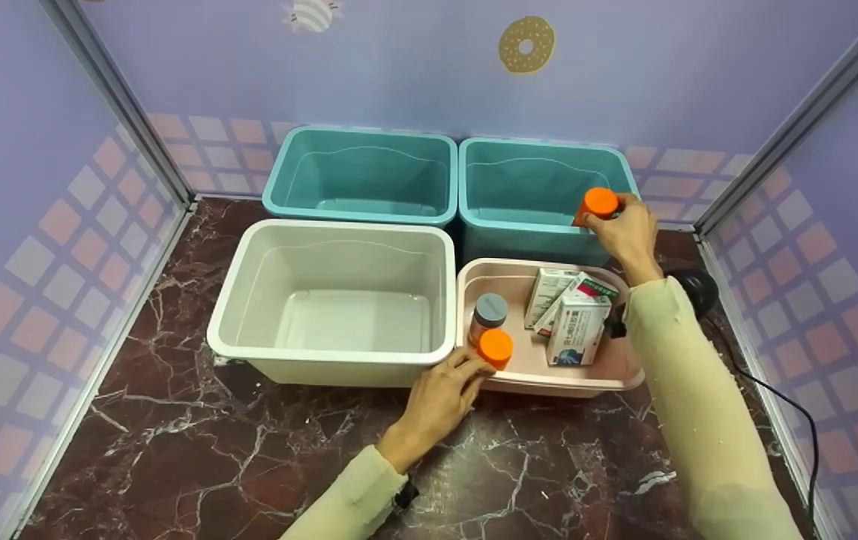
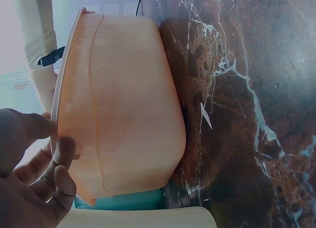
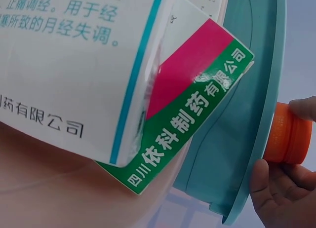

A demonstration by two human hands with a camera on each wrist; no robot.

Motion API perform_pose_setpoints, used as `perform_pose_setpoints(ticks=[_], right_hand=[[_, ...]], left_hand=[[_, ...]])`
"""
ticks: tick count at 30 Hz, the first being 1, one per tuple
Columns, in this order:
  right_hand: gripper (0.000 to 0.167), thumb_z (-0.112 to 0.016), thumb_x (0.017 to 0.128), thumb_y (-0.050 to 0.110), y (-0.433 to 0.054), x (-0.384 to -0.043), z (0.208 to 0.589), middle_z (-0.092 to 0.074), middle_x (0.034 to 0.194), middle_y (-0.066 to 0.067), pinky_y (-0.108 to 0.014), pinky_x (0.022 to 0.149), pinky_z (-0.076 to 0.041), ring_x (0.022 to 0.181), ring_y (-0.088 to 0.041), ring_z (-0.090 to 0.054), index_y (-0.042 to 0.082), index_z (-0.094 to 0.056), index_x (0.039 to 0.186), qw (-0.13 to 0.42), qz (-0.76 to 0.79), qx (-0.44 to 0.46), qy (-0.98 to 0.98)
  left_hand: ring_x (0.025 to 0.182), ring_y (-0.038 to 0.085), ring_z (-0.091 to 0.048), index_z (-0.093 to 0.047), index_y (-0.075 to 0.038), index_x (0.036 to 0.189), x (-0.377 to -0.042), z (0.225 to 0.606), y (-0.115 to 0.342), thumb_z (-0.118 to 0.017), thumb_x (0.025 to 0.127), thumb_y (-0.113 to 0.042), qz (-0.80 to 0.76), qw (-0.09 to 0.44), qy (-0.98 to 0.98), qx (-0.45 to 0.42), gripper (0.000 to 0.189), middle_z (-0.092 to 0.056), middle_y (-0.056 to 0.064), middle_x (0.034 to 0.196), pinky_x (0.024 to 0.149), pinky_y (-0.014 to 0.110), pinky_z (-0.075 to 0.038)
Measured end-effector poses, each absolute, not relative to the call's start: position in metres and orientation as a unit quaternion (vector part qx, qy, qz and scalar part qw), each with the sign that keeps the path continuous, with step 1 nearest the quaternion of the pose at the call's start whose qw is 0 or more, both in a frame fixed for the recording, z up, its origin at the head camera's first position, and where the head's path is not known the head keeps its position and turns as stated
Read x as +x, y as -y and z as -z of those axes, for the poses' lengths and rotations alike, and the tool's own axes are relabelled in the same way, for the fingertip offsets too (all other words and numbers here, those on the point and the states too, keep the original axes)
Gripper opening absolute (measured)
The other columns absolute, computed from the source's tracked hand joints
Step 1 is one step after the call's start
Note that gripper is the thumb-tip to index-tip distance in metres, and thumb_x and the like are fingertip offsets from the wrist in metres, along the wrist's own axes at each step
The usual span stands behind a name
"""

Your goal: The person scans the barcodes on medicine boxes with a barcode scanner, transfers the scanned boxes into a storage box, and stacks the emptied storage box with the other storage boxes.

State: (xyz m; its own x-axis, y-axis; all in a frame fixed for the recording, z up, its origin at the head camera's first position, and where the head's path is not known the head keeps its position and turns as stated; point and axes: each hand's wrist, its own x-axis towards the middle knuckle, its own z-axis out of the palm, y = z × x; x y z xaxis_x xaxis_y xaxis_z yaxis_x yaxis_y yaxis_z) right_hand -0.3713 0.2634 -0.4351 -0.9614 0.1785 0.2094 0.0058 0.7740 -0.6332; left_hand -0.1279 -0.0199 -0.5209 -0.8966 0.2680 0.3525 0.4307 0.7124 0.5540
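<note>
My right hand point(image 1: 630, 229) holds a pill bottle with an orange cap point(image 1: 601, 201) over the front right rim of the right teal bin point(image 1: 549, 229). In the right wrist view, thumb and fingers are around the orange bottle point(image 3: 288, 134). My left hand point(image 1: 440, 394) grips the front left rim of the pink bin point(image 1: 541, 384), as the left wrist view shows with fingers on the rim point(image 2: 55, 109). Just inside that rim stand another orange-capped bottle point(image 1: 496, 348) and a grey-capped bottle point(image 1: 490, 310). Several medicine boxes point(image 1: 577, 330) lean together at the pink bin's right side.
A white bin point(image 1: 354, 319) stands left of the pink one, with a second teal bin point(image 1: 365, 176) behind it. A black device point(image 1: 693, 291) with a cable sits to the right. Purple walls point(image 1: 399, 67) enclose the marbled tabletop point(image 1: 196, 450).
</note>
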Motion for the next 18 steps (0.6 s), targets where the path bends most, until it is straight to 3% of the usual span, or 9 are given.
perform_pose_setpoints(ticks=[18], right_hand=[[0.060,-0.073,0.086,0.029,-0.2647,-0.3676,0.4377,-0.064,0.131,-0.022,-0.052,0.109,-0.042,0.124,-0.040,-0.056,0.000,-0.056,0.136,0.113,-0.322,-0.053,0.939]], left_hand=[[0.091,0.018,-0.070,-0.073,-0.024,0.108,-0.1283,0.5213,0.0197,-0.068,0.095,-0.017,0.327,0.138,0.914,-0.197,0.016,-0.065,-0.006,0.115,0.071,0.030,-0.060]])
